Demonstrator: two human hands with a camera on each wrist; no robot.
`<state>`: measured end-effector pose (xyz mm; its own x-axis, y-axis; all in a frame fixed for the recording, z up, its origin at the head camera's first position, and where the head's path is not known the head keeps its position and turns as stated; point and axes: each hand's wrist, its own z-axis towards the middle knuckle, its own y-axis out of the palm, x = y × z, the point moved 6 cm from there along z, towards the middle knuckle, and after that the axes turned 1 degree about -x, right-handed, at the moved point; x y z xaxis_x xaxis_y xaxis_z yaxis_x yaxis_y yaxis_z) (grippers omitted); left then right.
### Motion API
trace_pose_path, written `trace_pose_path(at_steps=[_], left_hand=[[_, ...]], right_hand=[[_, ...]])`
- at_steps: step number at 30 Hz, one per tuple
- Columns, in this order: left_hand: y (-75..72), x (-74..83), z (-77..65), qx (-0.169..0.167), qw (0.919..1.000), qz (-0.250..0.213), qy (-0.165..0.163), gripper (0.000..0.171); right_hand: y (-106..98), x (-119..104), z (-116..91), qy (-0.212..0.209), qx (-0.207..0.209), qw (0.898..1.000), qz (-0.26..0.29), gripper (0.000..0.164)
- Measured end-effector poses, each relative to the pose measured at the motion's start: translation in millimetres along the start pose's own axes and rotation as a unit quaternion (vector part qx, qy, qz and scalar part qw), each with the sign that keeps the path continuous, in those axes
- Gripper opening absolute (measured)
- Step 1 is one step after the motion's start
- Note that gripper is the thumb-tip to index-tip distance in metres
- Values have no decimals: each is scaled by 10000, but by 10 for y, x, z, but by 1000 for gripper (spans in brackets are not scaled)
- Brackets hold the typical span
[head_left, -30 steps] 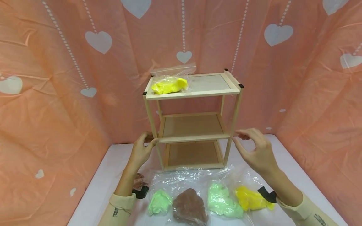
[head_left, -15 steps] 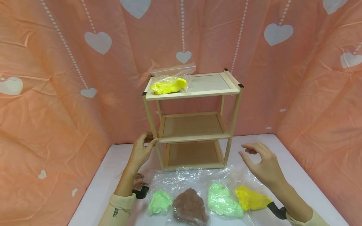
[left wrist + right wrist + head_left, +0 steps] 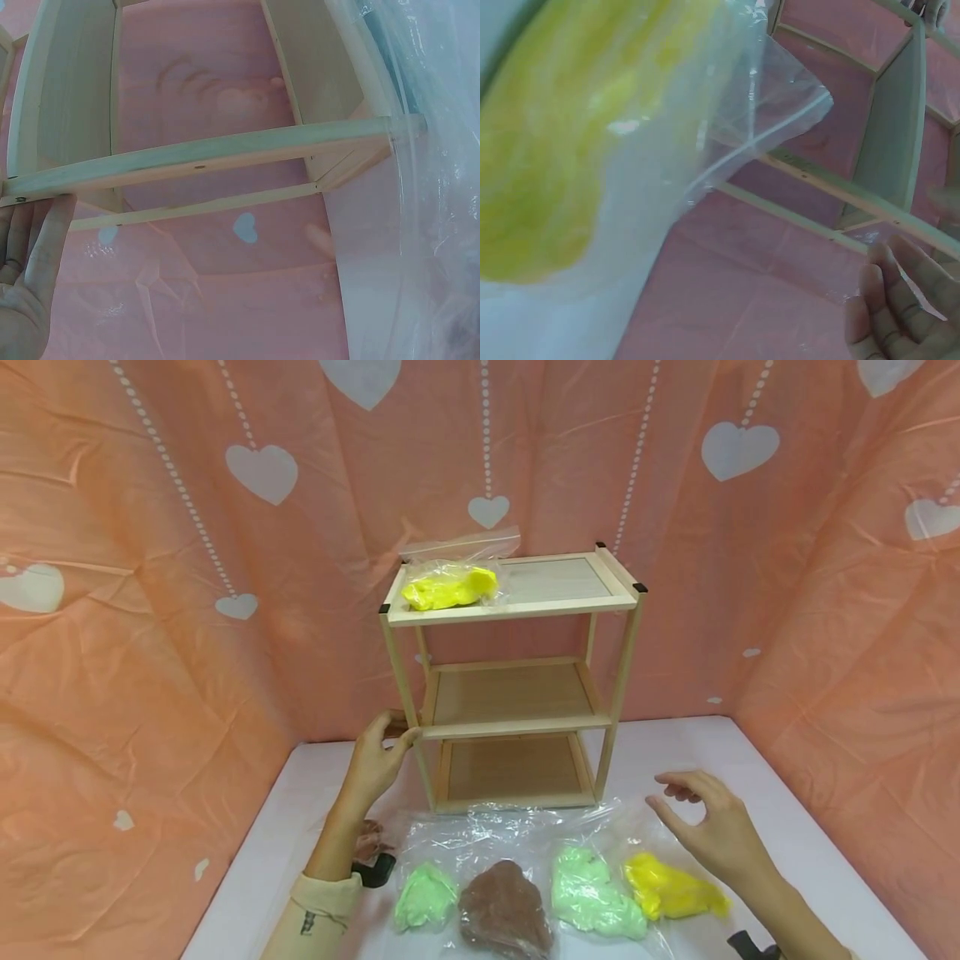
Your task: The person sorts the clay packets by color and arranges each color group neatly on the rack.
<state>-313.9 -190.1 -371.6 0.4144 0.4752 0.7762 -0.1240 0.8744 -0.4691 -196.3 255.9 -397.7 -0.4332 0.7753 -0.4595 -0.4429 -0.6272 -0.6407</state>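
Note:
In the head view a three-tier wooden shelf (image 3: 513,727) stands upright at the middle of the table. At its left front post, level with the middle tier, my left hand (image 3: 375,758) pinches the wood between thumb and fingers. The left wrist view shows fingers (image 3: 46,247) against that post (image 3: 225,154). My right hand (image 3: 711,817) hovers apart from the shelf, to its right, fingers loosely bent and holding nothing. Beneath it lies a zip bag with a yellow clay-like lump (image 3: 671,887), seen large in the right wrist view. Another bagged yellow lump (image 3: 450,589) lies on the top tier.
Along the table's front lie more clear bags with clay-like lumps: a small green one (image 3: 426,897), a large brown one (image 3: 504,910), a larger green one (image 3: 596,895). A brown lump (image 3: 369,841) is partly behind my left forearm. A pink heart-patterned curtain (image 3: 330,610) surrounds the white table (image 3: 258,860).
My right hand has let go of, or come away from, the shelf's right post and moved right and down toward the front. The left hand and the shelf stay where they were.

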Motion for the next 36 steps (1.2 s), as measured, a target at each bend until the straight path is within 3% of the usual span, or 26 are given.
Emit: trace_pose_path(at_steps=[4, 8, 14, 17, 20, 29, 36], left_hand=[[2, 4, 1, 31, 10000, -4, 2, 28], [3, 8, -2, 41, 10000, -6, -24, 28], [0, 11, -13, 40, 10000, 4, -61, 28], [-1, 12, -13, 35, 10000, -4, -62, 28], [-1, 14, -7, 21, 10000, -15, -31, 28], [0, -2, -1, -10, 10000, -5, -46, 28], [6, -6, 2, -34, 10000, -73, -26, 26]], right_hand=[[30, 97, -87, 285, -333, 9989, -136, 32], [79, 231, -189, 802, -934, 9921, -256, 35], [137, 426, -366, 1752, -1980, 9630, -527, 57], [151, 494, -438, 2029, -2334, 9490, -616, 64], [152, 543, -495, 2139, -2497, 9419, -686, 66], [162, 672, -659, 2110, -2716, 9348, -887, 66], [239, 788, -773, 2547, -3198, 9066, -1043, 79]])
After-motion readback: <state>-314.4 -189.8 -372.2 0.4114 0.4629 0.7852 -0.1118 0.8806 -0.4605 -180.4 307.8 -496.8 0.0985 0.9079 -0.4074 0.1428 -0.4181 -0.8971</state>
